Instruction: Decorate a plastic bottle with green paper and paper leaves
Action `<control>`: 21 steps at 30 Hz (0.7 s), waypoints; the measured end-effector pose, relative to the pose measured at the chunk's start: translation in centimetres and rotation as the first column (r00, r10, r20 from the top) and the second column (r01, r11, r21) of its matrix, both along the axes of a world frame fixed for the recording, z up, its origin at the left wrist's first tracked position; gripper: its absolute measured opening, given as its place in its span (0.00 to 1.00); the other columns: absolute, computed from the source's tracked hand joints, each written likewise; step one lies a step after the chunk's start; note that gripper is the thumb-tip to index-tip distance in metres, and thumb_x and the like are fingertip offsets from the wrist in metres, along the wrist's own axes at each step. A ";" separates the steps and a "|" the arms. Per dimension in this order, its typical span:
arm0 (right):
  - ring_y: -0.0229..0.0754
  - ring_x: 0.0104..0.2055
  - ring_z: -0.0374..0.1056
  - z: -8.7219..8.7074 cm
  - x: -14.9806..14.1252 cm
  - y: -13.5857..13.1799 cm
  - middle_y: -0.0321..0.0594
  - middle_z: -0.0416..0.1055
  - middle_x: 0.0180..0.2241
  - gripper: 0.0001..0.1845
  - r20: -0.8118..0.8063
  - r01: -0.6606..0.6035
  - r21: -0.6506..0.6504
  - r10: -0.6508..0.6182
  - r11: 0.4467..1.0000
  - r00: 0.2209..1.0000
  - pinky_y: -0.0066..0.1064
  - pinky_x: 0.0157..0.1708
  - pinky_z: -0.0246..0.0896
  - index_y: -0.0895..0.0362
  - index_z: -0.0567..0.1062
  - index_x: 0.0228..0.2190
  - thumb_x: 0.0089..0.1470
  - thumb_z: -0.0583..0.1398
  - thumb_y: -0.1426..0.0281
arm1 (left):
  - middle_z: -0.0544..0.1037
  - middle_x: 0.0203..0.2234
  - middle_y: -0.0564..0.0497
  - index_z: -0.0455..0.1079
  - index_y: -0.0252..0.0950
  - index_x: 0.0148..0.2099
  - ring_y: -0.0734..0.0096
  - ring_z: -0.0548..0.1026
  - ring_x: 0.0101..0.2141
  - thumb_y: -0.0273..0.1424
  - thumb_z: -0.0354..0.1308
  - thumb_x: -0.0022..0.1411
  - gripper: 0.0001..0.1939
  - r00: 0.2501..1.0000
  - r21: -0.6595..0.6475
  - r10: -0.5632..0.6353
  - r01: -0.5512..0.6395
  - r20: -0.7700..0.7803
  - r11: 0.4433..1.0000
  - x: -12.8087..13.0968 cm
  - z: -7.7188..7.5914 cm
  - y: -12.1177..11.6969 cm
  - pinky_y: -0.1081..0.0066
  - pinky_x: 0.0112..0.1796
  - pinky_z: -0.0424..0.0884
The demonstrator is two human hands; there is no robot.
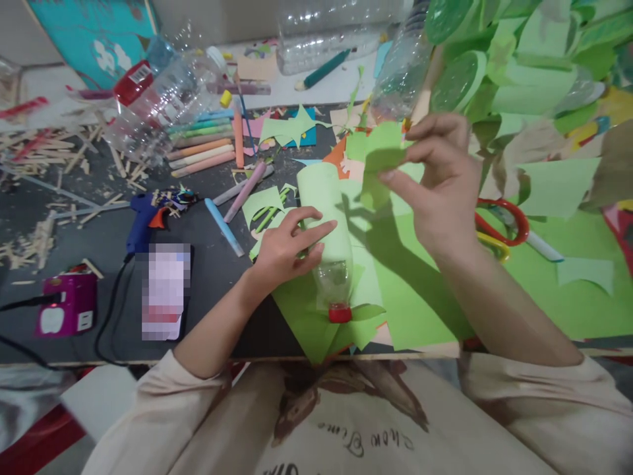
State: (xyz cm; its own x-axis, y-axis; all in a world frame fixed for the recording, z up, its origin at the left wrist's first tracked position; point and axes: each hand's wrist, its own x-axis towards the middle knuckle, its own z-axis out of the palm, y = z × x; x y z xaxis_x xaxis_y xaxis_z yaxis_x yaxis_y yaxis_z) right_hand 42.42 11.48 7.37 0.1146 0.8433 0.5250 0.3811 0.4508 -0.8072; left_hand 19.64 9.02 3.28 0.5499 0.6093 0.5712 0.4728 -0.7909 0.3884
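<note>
A plastic bottle [332, 280] lies on the table with its red cap toward me, its body wrapped in pale green paper. My left hand [291, 247] holds it from the left, fingers bent and apart over the wrapped side. Above and to the right of the bottle, my right hand [440, 178] pinches a small cut piece of green paper [383, 158] between thumb and fingers. Larger green paper sheets [420, 297] lie under the bottle and my right forearm. The exact shape of the pinched piece is partly hidden by my fingers.
Red- and yellow-handled scissors [504, 224] lie at right. Left are a blue glue gun [143, 221], its cord, a phone [165, 290], a purple box [66, 303] and scattered wooden sticks. Markers [202, 155], clear bottles [173, 92] and green paper-covered bottles [534, 72] crowd the back.
</note>
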 end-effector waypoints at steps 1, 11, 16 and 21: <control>0.44 0.43 0.68 0.6 -0.1 0.9 0.37 0.68 0.35 0.08 0.007 0.000 -0.024 0.000 1.000 1.000 0.43 0.49 0.63 0.51 0.73 0.24 0.47 0.68 0.65 | 0.75 0.44 0.45 0.69 0.39 0.51 0.77 0.73 0.31 0.30 0.51 0.65 0.14 1.000 0.011 0.001 -0.001 -0.017 1.000 0.0 0.2 0.0 0.80 0.23 0.65; 0.34 0.22 0.58 1.3 -3.8 4.9 0.28 0.64 0.19 0.12 -0.215 -0.140 -0.428 0.049 0.893 0.975 0.30 0.25 0.54 0.51 0.63 0.25 0.56 0.60 0.73 | 0.76 0.50 0.39 0.66 0.36 0.51 0.80 0.74 0.25 0.30 0.46 0.66 0.14 0.986 0.091 0.005 0.010 -0.168 0.996 0.0 0.6 -0.1 0.78 0.23 0.64; 0.32 0.19 0.48 2.8 -3.5 3.8 0.27 0.51 0.16 0.20 -0.024 -0.050 -0.352 0.044 0.935 0.999 0.31 0.23 0.42 0.52 0.57 0.15 0.51 0.57 0.80 | 0.76 0.51 0.40 0.65 0.37 0.51 0.80 0.73 0.24 0.29 0.47 0.65 0.14 0.991 0.085 -0.005 0.017 -0.133 0.996 0.0 0.3 -0.2 0.78 0.24 0.65; 0.31 0.21 0.44 3.8 -4.4 3.1 0.27 0.46 0.16 0.23 0.311 0.079 -0.427 0.064 0.901 0.948 0.31 0.25 0.40 0.54 0.52 0.13 0.47 0.58 0.80 | 0.75 0.51 0.40 0.64 0.39 0.53 0.80 0.73 0.24 0.28 0.48 0.64 0.15 0.991 0.060 -0.014 0.023 -0.135 0.998 -0.1 0.3 -0.2 0.77 0.24 0.65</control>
